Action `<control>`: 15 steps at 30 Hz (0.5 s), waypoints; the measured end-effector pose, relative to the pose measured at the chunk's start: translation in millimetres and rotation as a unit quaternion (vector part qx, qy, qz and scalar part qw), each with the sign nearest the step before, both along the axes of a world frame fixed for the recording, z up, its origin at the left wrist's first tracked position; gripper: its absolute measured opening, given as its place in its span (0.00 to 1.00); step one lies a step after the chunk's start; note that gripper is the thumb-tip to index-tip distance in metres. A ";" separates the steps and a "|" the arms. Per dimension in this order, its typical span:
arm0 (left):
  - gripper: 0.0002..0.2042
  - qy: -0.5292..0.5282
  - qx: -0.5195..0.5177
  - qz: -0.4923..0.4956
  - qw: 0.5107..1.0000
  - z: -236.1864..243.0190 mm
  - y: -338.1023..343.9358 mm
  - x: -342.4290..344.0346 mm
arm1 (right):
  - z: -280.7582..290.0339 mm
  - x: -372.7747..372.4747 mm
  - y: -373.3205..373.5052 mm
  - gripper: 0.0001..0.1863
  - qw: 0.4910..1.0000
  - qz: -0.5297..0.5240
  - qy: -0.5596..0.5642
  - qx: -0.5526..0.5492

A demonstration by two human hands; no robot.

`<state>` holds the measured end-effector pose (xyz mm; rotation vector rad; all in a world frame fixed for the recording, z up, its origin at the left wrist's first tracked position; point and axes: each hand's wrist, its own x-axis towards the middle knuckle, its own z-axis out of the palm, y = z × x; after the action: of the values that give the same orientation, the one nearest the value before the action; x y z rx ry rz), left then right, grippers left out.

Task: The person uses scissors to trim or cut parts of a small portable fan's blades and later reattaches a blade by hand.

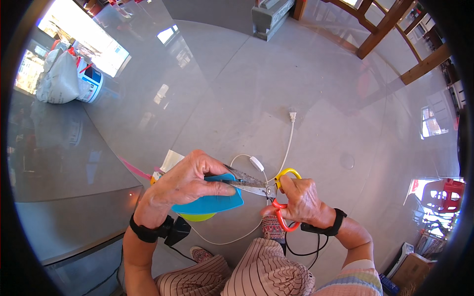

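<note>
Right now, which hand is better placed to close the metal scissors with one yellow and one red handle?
Probably the right hand: it holds the scissors by their handles, while the left hand is occupied, pinching the thin curved blue sheet.

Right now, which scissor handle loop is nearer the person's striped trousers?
The red loop: it hangs below the pivot, toward the striped trousers; the yellow loop sits above it, farther away.

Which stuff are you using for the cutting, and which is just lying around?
In use:
- scissors, in the right hand
- blue sheet, in the left hand

Seemingly just around:
- bucket
- sack
- white cord, though I can't be sure
</note>
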<state>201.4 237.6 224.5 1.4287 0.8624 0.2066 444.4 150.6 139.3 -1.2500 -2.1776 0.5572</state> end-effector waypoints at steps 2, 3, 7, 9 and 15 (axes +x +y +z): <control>0.10 0.010 0.006 -0.008 1.000 -1.8 0.5 -0.5 | -4.1 2.6 -1.6 0.36 1.000 -0.002 -0.004 -0.026; 0.10 0.010 0.006 -0.009 1.000 -1.3 0.2 -0.4 | -4.7 3.2 -2.1 0.36 1.000 -0.003 -0.004 -0.026; 0.10 0.006 -0.004 -0.001 1.000 -2.6 -1.1 2.0 | -5.0 2.8 -2.3 0.36 0.999 -0.002 -0.003 -0.032; 0.10 -0.001 -0.014 0.005 1.000 -6.8 -1.7 3.7 | -3.6 -0.7 0.0 0.36 1.000 -0.008 0.000 -0.019; 0.11 -0.023 0.011 -0.002 1.000 -6.4 -1.7 6.8 | 14.3 -3.8 7.3 0.36 1.000 0.001 -0.005 0.004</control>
<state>208.2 235.9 218.1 1.4401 0.8204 0.2453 440.6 157.9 153.6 -1.2493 -2.1867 0.5435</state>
